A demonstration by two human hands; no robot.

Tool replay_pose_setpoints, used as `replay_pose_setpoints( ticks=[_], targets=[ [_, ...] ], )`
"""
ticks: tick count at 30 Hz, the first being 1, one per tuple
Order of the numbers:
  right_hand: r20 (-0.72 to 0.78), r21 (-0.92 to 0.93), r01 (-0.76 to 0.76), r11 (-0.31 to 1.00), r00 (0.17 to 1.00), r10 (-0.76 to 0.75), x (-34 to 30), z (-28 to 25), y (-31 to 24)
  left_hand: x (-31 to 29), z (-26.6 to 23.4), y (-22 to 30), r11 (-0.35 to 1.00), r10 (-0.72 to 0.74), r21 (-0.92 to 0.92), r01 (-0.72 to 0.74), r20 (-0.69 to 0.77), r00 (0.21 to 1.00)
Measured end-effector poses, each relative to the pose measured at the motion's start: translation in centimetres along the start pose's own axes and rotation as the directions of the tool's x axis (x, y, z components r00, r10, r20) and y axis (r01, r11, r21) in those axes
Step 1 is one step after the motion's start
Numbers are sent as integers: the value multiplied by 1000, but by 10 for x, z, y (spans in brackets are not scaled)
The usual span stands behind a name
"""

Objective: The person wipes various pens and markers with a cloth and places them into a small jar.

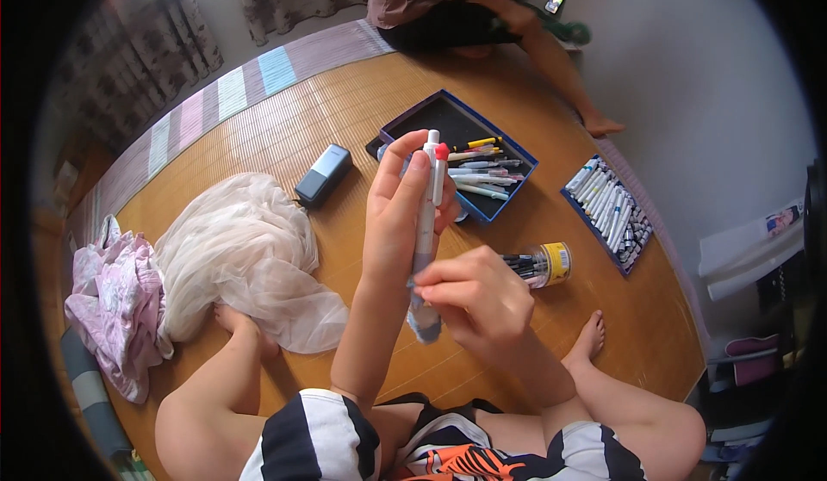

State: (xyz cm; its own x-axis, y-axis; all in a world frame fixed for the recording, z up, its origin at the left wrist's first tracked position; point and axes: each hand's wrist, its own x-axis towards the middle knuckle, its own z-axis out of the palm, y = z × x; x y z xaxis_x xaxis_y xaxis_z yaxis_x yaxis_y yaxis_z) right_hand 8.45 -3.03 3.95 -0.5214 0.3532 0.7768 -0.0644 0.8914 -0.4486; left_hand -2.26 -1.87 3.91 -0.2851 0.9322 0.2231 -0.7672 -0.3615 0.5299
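Note:
My left hand (394, 214) is raised in front of me, its fingers closed round a white click pen (425, 223) with a red piece by its clip. The pen stands nearly upright, push button at the top. At its lower part my right hand (482, 296) has thumb and forefinger pinched together, touching a pale blue bit. A pale bluish piece (424, 322) hangs just below those fingers; what it is I cannot make out. Beyond my hands lies an open blue-edged box (517, 197) with several pens (487, 175) in it.
Right of the box are a clear jar (558, 262) of pens on its side and a tray of white markers (612, 214). A grey-blue case (324, 175), sheer white fabric (245, 257) and pink patterned cloth (121, 309) lie left. Another person (457, 7) sits at the far edge.

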Motion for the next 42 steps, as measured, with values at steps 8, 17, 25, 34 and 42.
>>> replay_pose_setpoints(
  ticks=[8,17,25,34,42],
  targets=[
    [-4,40,6,999,1000,-6,-3,-2,-1,3,-1,-2,986,-129,-107,127,-7,992],
    [-53,17,37,999,998,-36,-6,-4,6,6,4,-7,877,-229,-447,177,-65,971],
    [-4,42,33,999,999,-33,-3,-6,14,8,-14,-16,699,-333,-690,186,-84,939],
    [-295,-82,-36,996,956,11,-4,-29,24,4,-20,-40,979,-158,-159,128,-199,967],
    [-535,126,-158,979,820,202,-9,-46,31,-4,-22,-31,907,186,359,-220,125,975]
  ],
)
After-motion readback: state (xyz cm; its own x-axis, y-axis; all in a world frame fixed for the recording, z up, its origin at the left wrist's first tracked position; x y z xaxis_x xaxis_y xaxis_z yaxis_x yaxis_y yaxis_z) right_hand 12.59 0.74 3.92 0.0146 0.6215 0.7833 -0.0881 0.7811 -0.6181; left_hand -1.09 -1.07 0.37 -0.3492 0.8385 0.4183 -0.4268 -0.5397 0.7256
